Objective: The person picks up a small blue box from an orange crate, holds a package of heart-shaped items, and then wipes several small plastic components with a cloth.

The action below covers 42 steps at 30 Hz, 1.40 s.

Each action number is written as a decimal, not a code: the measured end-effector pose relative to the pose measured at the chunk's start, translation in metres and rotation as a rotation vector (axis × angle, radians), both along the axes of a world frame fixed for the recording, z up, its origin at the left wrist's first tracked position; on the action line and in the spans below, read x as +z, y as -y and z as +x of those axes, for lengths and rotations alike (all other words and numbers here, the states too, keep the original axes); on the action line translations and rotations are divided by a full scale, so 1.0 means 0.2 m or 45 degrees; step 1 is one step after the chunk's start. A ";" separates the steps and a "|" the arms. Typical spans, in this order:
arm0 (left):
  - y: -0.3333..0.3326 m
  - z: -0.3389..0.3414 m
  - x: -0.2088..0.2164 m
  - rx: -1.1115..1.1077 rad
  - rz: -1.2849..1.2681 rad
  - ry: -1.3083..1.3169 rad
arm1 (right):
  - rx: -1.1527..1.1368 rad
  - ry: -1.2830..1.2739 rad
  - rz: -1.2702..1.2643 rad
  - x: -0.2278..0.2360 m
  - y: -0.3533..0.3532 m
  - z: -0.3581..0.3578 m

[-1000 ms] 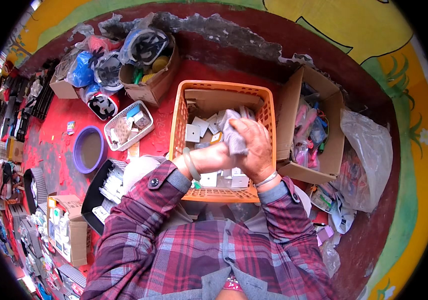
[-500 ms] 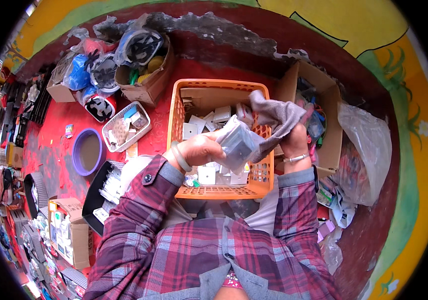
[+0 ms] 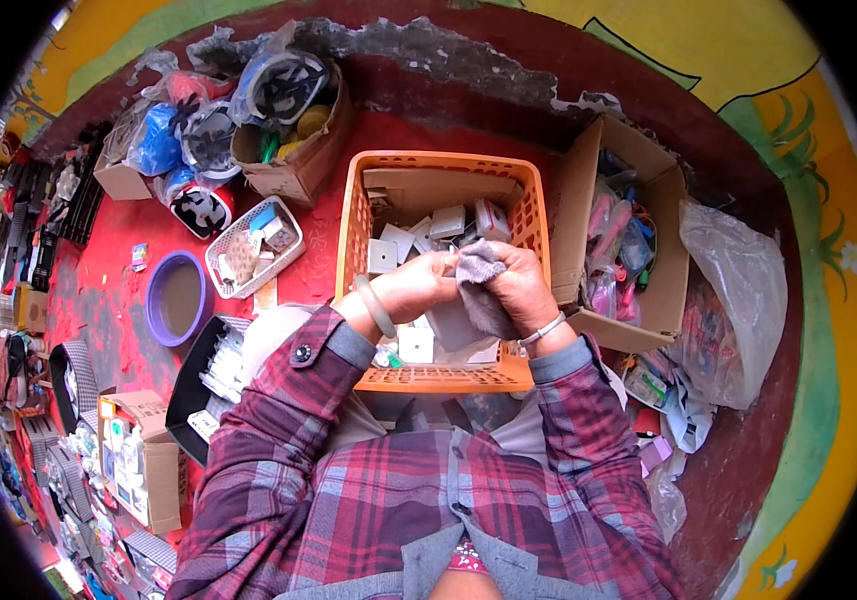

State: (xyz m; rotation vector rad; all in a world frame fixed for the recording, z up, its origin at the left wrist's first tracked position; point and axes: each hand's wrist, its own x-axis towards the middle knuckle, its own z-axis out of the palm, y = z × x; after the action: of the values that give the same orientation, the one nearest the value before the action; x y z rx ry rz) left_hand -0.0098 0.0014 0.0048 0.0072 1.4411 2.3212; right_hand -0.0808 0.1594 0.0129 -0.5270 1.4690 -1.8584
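In the head view, both of the person's hands meet over an orange basket (image 3: 447, 157) at the middle of the scene. The left hand (image 3: 414, 287) has its fingers curled in, gripping a clear packet (image 3: 452, 328) that hangs below the fingers and is partly hidden; the exact hold is hard to see. The right hand (image 3: 527, 292) clasps a grey cloth (image 3: 481, 282), bunched against the far right part of the packet, just beside the left fingertips. Under the hands, small white boxes (image 3: 416, 344) lie loosely inside the basket. A pale bangle (image 3: 376, 305) rings the left wrist and a silver bangle (image 3: 545, 328) the right. To the right of the basket stands an open cardboard box (image 3: 633, 337) of colourful packed goods, with a large clear plastic bag (image 3: 744, 275) beyond it. To the left, on the red floor (image 3: 124, 340), are a small white basket (image 3: 267, 283), a purple basin (image 3: 156, 310) and, nearer, a black box (image 3: 185, 432).
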 end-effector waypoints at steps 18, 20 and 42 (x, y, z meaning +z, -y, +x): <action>-0.09 -0.04 -0.05 0.539 0.146 -0.274 | -0.768 -0.219 -0.089 -0.10 0.03 -0.05; -0.10 -0.04 -0.05 0.551 0.113 -0.290 | -0.773 -0.135 -0.139 -0.08 0.03 -0.04; -0.04 -0.01 -0.10 0.328 -0.430 -0.487 | 0.159 -0.659 0.279 0.00 -0.03 -0.04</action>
State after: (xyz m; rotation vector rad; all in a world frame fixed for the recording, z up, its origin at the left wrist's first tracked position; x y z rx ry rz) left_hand -0.0127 0.0089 -0.0145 0.1896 2.1237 2.3280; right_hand -0.0897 0.1650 0.0135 -1.0179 1.8939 -1.5006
